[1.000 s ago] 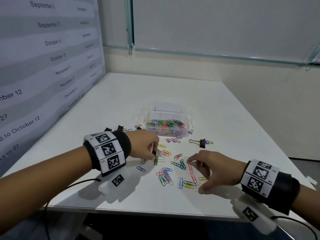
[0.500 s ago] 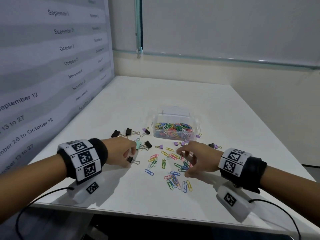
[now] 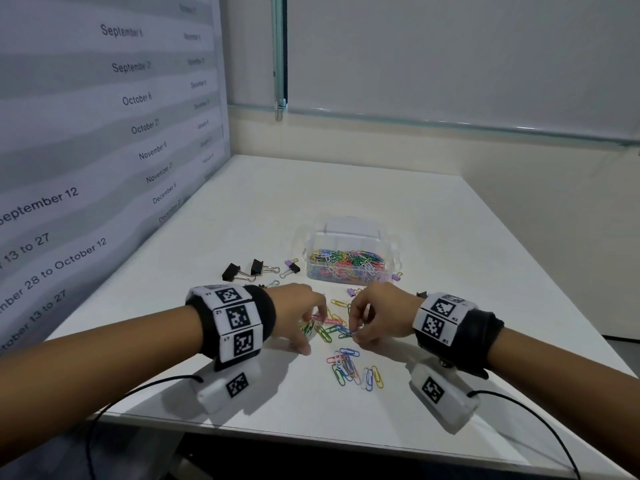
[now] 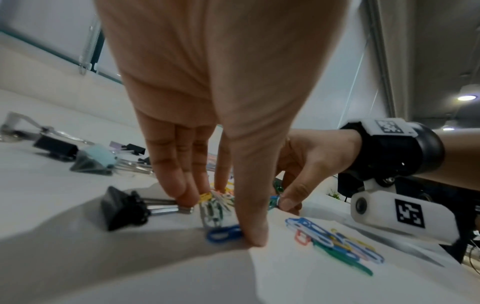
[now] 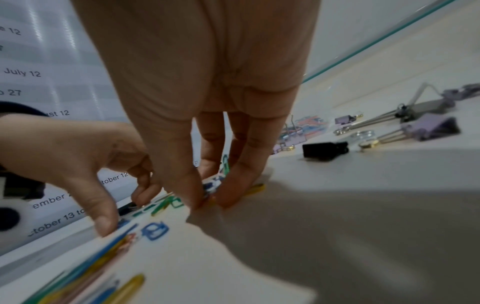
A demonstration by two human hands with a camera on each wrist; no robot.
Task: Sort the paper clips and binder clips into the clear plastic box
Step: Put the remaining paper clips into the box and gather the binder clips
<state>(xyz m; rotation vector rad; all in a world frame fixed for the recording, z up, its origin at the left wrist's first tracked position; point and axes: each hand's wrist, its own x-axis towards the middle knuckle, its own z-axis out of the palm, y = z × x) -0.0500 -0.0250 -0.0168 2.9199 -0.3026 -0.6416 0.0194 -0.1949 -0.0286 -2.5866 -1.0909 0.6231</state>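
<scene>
Pressing loose paper clips [image 4: 213, 207] with the left hand [image 3: 298, 315], fingers straight; pinching a blue paper clip [image 4: 272, 202] in the right hand [image 3: 379, 313]. Just beyond: clear plastic box [image 3: 391, 258], clip-filled; black binder clips [image 3: 231, 271] far-left.

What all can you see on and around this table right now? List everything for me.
clear plastic box: one, transparent, mid-table.
boxed paper clips: many, mixed colours, inside the box.
loose paper clips: many, mixed colours, on the table in front of the box.
black binder clips: at least four, black, two left of the box, others nearer the front.
purple binder clips: several, lilac, near the box's front.
table: one, white.
date chart: one, grey-striped, left wall.
wrist bands: two, black with white marker tags.
left hand: fingertips pressing on loose paper clips.
right hand: pinching a blue paper clip.
</scene>
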